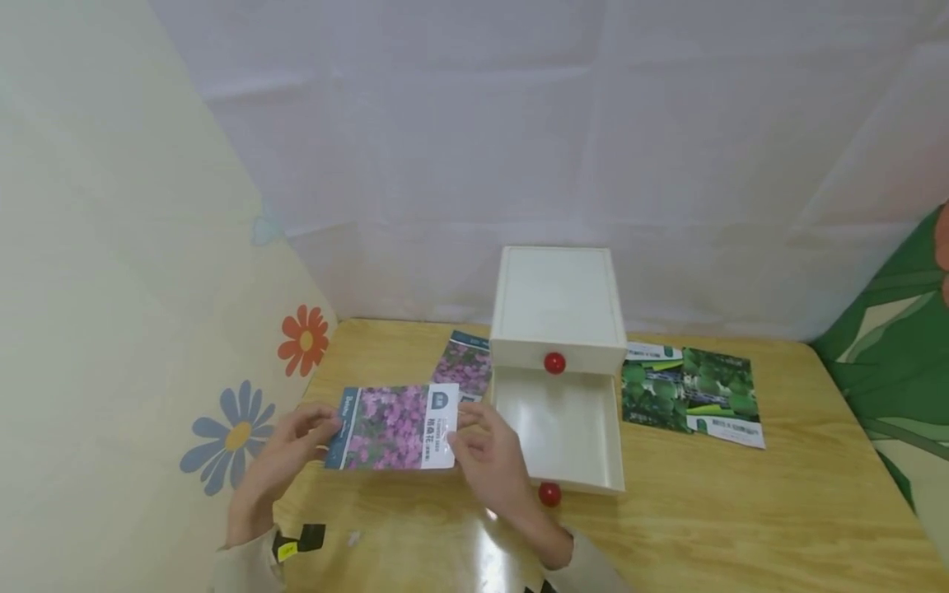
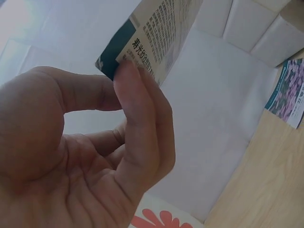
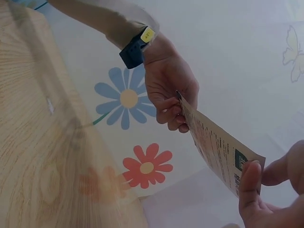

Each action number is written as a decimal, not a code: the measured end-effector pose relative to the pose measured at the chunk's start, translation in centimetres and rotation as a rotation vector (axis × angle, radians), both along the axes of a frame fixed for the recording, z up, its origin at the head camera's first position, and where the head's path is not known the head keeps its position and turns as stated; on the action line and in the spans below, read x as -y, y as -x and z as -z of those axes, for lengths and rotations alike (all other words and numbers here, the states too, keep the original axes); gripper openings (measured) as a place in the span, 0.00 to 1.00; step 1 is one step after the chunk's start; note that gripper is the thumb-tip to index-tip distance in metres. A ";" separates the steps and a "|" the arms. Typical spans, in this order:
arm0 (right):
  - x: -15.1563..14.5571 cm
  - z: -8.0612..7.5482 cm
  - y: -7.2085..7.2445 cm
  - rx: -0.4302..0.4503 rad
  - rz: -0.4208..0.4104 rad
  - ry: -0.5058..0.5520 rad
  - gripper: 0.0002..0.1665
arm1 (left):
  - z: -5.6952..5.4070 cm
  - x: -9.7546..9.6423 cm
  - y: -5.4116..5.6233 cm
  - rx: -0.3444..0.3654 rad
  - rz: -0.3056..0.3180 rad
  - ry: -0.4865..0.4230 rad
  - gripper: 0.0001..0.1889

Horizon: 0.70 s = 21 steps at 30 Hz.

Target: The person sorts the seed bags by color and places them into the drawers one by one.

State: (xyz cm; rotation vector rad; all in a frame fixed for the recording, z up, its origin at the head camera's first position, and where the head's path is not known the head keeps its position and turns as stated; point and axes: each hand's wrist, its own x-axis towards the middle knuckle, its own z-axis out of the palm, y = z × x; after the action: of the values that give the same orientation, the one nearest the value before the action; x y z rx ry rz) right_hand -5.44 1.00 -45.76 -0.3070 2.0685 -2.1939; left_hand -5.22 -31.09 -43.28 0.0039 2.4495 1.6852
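A flower seed packet with a pink-purple flower picture is held up above the table by its two ends. My left hand pinches its dark teal end between thumb and fingers. At the white, printed end, my right hand pinches the packet the same way. The right wrist view shows the packet's text-covered back, stretched between both hands. Behind it, a second pink flower packet lies on the table, partly hidden by the held one and the white box.
A white drawer box stands at the table's back, its lower drawer pulled out, a red knob on its front. An upper red knob sits above. Right of it lie two green packets side by side on the wooden table.
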 end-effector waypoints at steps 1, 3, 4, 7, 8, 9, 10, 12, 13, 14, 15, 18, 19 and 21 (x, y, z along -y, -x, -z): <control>-0.2 0.0 0.0 0.001 0.006 -0.001 0.25 | 0.0 -0.2 0.0 -0.003 0.010 -0.002 0.12; -0.7 -0.1 0.0 0.002 0.018 -0.009 0.25 | 0.1 -0.5 0.2 -0.016 0.033 -0.012 0.12; -0.9 -0.1 0.0 0.002 0.023 -0.008 0.25 | 0.1 -0.7 0.3 -0.024 0.044 -0.019 0.12; -1.6 -0.1 0.1 0.016 0.031 0.004 0.25 | 0.1 -1.3 0.5 -0.046 0.069 -0.020 0.12; -1.9 -0.1 0.1 0.025 0.031 0.005 0.25 | 0.2 -1.5 0.6 -0.051 0.072 -0.019 0.12; -2.1 -0.1 0.1 0.033 0.033 0.013 0.25 | 0.2 -1.7 0.7 -0.053 0.078 -0.013 0.12; -2.3 0.0 0.1 0.042 0.037 0.019 0.25 | 0.2 -1.9 0.7 -0.051 0.076 -0.010 0.11; -2.8 0.0 0.1 0.063 0.043 0.037 0.25 | 0.2 -2.3 0.8 -0.038 0.089 -0.003 0.12; -3.1 0.0 0.1 0.068 0.047 0.048 0.25 | 0.2 -2.6 0.9 -0.029 0.096 -0.003 0.12; -3.3 0.1 0.1 0.073 0.053 0.054 0.25 | 0.2 -2.8 0.9 -0.021 0.099 -0.003 0.12; -3.6 0.0 0.0 0.076 0.059 0.059 0.24 | 0.2 -3.1 0.9 -0.014 0.105 -0.005 0.12; -4.3 -0.1 0.0 0.077 0.068 0.061 0.23 | 0.3 -3.8 1.0 -0.006 0.118 -0.009 0.11; -4.6 -0.1 -0.1 0.074 0.071 0.056 0.23 | 0.3 -4.0 1.1 -0.003 0.119 -0.011 0.11; -5.1 -0.2 -0.1 0.069 0.080 0.035 0.23 | 0.3 -4.4 1.1 -0.001 0.126 -0.012 0.10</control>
State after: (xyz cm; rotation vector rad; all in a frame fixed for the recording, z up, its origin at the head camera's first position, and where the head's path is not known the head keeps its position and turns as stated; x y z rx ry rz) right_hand -5.29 6.07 -45.55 -0.1523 2.0420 -2.2542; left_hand -6.32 -26.70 -43.63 0.1573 2.3860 1.6467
